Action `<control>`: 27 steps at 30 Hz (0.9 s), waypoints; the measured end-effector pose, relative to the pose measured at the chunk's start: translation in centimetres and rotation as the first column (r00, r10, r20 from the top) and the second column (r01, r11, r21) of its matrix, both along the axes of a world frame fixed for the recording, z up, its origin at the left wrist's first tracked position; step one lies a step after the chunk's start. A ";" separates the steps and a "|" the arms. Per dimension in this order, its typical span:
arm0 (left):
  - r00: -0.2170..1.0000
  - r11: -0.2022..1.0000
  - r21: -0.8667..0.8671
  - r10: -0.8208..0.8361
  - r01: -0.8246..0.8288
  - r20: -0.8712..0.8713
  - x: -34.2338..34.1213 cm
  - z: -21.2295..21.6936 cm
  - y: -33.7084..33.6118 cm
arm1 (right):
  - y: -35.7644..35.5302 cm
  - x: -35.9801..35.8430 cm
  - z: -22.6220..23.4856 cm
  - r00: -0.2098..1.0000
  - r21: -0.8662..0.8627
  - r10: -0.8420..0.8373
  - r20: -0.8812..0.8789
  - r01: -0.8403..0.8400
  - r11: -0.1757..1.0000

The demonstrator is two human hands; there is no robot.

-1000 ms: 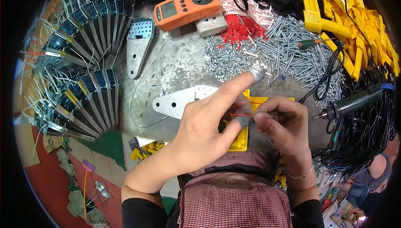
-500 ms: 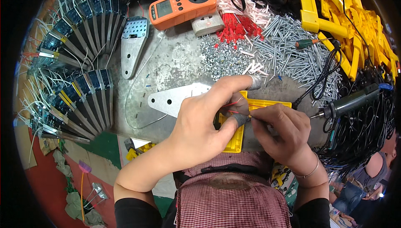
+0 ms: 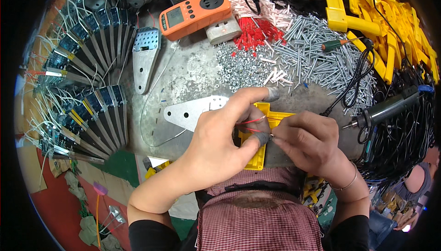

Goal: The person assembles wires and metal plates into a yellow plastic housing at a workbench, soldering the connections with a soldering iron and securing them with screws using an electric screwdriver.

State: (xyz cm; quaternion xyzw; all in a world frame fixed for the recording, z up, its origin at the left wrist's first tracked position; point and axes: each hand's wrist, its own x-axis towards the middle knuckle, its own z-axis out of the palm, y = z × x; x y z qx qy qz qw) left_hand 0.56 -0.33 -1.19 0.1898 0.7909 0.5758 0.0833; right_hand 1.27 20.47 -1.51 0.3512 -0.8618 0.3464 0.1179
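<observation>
Over the yellow plastic housing (image 3: pixel 255 161), my left hand (image 3: pixel 216 136) is closed on thin red wires (image 3: pixel 251 122), pinching one between thumb and fingers. Grey covers sit on its thumb tip and on one raised fingertip. Close beside it, my right hand (image 3: pixel 312 141) is also closed, its thumb and fingertips pinched together at the end of the lower red wire. What exactly lies in that pinch is too small to make out. A flat metal plate (image 3: pixel 195 113) with round holes extends to the left from behind my left hand.
Fanned stacks of metal plates with white wires (image 3: pixel 98 113) stand at left. An orange meter (image 3: pixel 195 15) sits at the back, near piles of nuts (image 3: pixel 243 69), screws (image 3: pixel 317 58) and red sleeves (image 3: pixel 257 32). Yellow housings (image 3: pixel 390 30) and an electric screwdriver (image 3: pixel 390 108) lie at right.
The view has shifted slightly. Both hands stay together at the wires; the right hand has turned a little and now covers more of the housing's right end. More of the red wires shows.
</observation>
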 end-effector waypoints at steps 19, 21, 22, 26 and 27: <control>0.999 0.998 0.038 0.052 -0.052 0.012 1.3 -0.7 0.2 | -0.2 1.3 -0.5 0.991 -0.011 -0.008 0.132 0.009 1.000; 0.997 0.998 0.004 0.058 -0.057 -0.045 1.2 -0.7 0.1 | -0.2 1.2 -0.1 0.894 -0.134 0.004 0.449 0.063 0.989; 0.949 0.995 -0.097 -0.024 -0.007 -0.313 1.0 -0.8 0.0 | -0.3 1.0 0.2 0.702 -0.231 0.060 0.709 0.151 0.961; 0.819 0.988 -0.154 -0.073 -0.019 -0.570 1.1 -1.2 -0.1 | -0.1 0.1 -0.1 0.129 -0.410 0.389 0.912 0.312 0.857; 0.883 0.995 -0.101 -0.047 -0.001 -0.467 1.2 -1.7 -0.2 | 0.1 0.4 0.2 0.193 -0.386 0.341 0.920 0.295 0.874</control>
